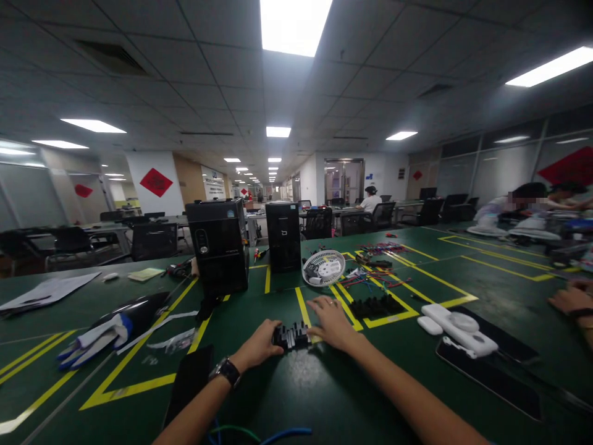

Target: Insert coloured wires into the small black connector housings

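Observation:
A short terminal block strip (291, 337) with black and silvery ridged segments lies on the green table in front of me. My left hand (260, 340), with a dark watch on the wrist, is closed on its left end, thumb at the near side. At the strip's right end is my right hand (332, 321). Its fingers are spread and curved above the table, and the thumb is close to the strip; whether it touches cannot be told. Further right lies a row of similar black blocks (377, 306), inside yellow tape lines.
Two black computer cases (217, 247) stand behind. A white basket (324, 268) and coloured wires (377, 278) lie right of them. White devices (458, 330) and a phone (488, 378) are at right, a glove (99, 339) at left. Another person's hand (574, 296) rests at the right edge.

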A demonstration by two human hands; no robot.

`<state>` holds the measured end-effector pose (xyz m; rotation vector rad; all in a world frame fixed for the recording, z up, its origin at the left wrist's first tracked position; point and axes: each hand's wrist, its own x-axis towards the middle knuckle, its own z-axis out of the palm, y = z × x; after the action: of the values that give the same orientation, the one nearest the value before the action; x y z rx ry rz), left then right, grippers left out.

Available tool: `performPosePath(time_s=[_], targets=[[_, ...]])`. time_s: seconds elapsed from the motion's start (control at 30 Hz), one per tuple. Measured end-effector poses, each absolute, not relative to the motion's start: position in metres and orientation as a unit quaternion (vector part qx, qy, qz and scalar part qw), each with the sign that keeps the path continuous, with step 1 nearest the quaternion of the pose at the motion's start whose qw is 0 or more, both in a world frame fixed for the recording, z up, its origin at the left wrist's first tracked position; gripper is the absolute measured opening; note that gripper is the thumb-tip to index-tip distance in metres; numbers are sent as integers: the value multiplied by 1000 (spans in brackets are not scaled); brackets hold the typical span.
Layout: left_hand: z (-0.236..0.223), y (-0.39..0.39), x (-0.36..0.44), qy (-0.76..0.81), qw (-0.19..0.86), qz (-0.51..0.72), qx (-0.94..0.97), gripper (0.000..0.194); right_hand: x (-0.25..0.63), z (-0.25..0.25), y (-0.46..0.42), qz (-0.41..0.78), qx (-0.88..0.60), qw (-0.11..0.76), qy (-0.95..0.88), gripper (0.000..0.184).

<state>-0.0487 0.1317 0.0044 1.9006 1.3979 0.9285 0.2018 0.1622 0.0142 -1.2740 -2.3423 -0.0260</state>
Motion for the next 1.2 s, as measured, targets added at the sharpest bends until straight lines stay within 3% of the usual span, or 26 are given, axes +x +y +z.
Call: performPosePath(time_s=[0.07,0.13,0.2,0.27,0.4,0.6,0.67,0.77,0.87,1.03,1.2], targets=[[3,133,-49,529,302,342,716,56,224,21,163,-45,-548,275,-788,53],[6,133,-48,537,315,325,712,72,244,26,160,-46,-599,285,-747,44],[17,127,-48,543,317,321,708,91,256,28,153,-41,-603,286,-743,36],[32,116,-47,541,290,366,700,96,260,29,144,-39,-595,290,-749,29],[58,80,-34,537,254,509,623,76,249,37,127,-19,-569,303,-764,30],[60,33,23,438,604,578,329,52,187,66,68,48,-458,324,-826,57],[56,23,38,393,660,594,240,37,170,76,38,54,-396,336,-853,70],[52,11,45,351,646,645,209,14,183,83,-4,25,-399,374,-837,56],[46,2,38,357,621,660,228,13,246,70,-35,-26,-467,396,-790,33],[32,5,28,373,603,661,245,15,365,15,-58,-73,-672,227,-701,25],[27,12,36,311,627,675,233,19,377,-3,-58,-68,-659,186,-726,17]])
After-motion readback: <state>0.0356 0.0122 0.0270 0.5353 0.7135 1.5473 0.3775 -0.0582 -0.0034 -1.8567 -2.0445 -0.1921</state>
